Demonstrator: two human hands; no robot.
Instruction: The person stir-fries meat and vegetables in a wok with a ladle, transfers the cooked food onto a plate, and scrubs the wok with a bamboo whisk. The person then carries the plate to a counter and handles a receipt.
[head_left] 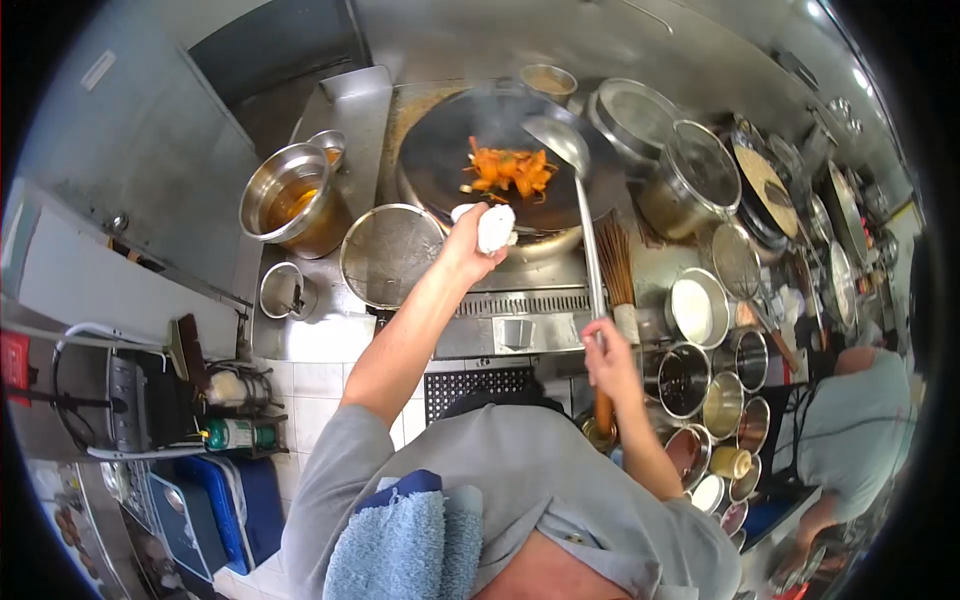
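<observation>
The left hand (472,250) is clasped around a white cloth (495,230) at the near edge of the wok (430,150); whether it grips the rim or a handle through the cloth is hidden; the right hand (608,362), nearer the body than the wok, is wrapped around the shaft of a ladle (588,235), whose bowl is over the wok's right part, beside the orange food (508,172) lying in the wok's middle; haze above the wok suggests strong heat, so a loose or bunched cloth could slip or scorch and burn the fingers; a sharp tilt could throw food over the near rim; a wide swing of the ladle could knock the brush (618,265), right of the wok's near side, or the strainer (385,262), just left of it.
</observation>
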